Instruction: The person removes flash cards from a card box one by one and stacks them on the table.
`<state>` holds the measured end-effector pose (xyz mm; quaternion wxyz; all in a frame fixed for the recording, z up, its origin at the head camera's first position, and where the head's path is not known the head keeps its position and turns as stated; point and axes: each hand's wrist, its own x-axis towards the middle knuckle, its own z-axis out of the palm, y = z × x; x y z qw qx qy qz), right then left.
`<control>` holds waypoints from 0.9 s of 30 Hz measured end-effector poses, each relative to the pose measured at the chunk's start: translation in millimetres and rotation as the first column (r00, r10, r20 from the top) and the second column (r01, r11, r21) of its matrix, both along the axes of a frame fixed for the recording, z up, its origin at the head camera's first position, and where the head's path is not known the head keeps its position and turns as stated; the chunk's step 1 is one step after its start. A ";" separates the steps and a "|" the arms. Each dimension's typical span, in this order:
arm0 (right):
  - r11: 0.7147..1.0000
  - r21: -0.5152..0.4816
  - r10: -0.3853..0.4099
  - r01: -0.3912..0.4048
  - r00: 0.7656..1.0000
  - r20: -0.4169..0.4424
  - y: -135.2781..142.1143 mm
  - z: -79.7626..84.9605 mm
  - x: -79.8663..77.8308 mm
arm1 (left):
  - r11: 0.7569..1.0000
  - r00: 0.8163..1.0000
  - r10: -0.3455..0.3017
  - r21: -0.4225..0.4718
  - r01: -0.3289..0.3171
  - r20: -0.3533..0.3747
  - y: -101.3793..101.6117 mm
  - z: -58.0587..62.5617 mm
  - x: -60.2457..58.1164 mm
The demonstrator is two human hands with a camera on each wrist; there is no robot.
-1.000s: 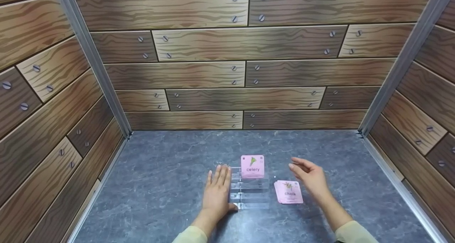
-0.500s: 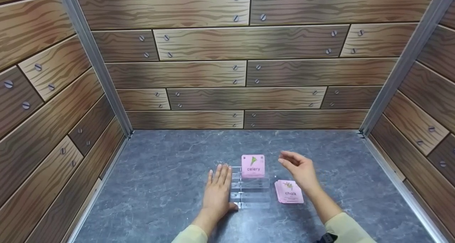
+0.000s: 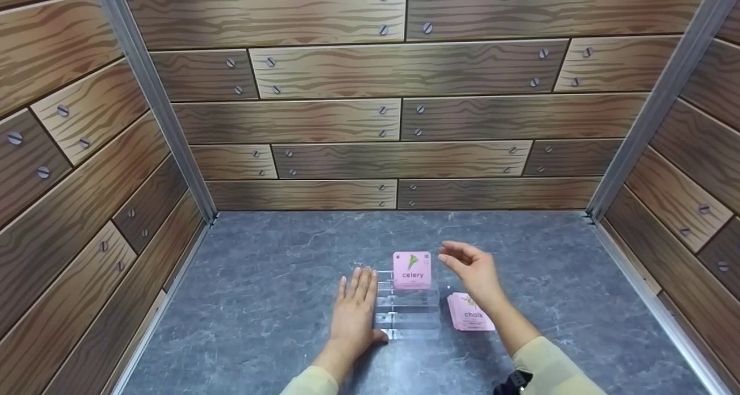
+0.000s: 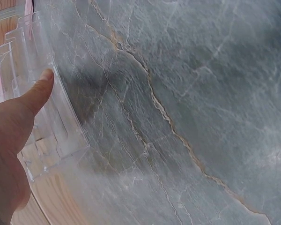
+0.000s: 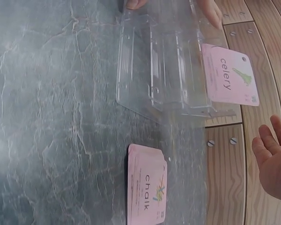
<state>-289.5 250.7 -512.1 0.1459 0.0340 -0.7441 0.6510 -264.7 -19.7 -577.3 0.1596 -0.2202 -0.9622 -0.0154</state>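
Note:
A clear tiered plastic card stand (image 3: 413, 320) sits on the table, seen from its side in the right wrist view. In its back tier stands a pink flashcard (image 3: 412, 270) printed "celery" with a green plant. My left hand (image 3: 354, 311) lies along the stand's left side, fingers straight and the thumb (image 4: 46, 77) against its front part. To the right of the celery card hovers my right hand (image 3: 473, 274), loosely bent, touching nothing and holding nothing. Below it lies a stack of pink flashcards (image 5: 147, 187), the top one reading "chalk"; my right forearm hides part of it in the head view.
The grey marbled table (image 3: 260, 268) is bounded by wood-patterned walls (image 3: 341, 120) at the back and both sides. Metal corner strips (image 3: 156, 103) run up where the walls meet. A black band (image 3: 513, 381) is on my right wrist.
My right hand has moved left, from above the right of the chalk stack to near the celery card. The left hand, the stand and the cards stay where they were.

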 end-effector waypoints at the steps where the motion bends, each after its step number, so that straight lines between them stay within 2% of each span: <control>1: 1.000 -0.001 0.003 -0.003 1.000 0.003 -1.5 -0.8 -1.5 | 1.000 1.000 0.002 -0.002 -0.002 0.002 0.0 0.1 0.0; 11: 1.000 0.019 -0.024 0.023 0.999 0.046 -11.2 -12.8 -10.4 | 1.000 1.000 -0.003 -0.009 0.004 0.006 -0.3 0.1 -1.0; 22: 0.999 0.019 -0.028 0.027 0.999 0.045 -17.5 -18.5 -14.2 | 1.000 1.000 0.002 -0.011 -0.002 -0.008 -1.0 -0.9 -2.4; 27: 1.000 0.016 -0.027 0.026 0.997 0.071 -20.3 -18.9 -13.6 | 1.000 1.000 -0.003 -0.009 0.002 -0.008 -0.8 -1.9 -2.5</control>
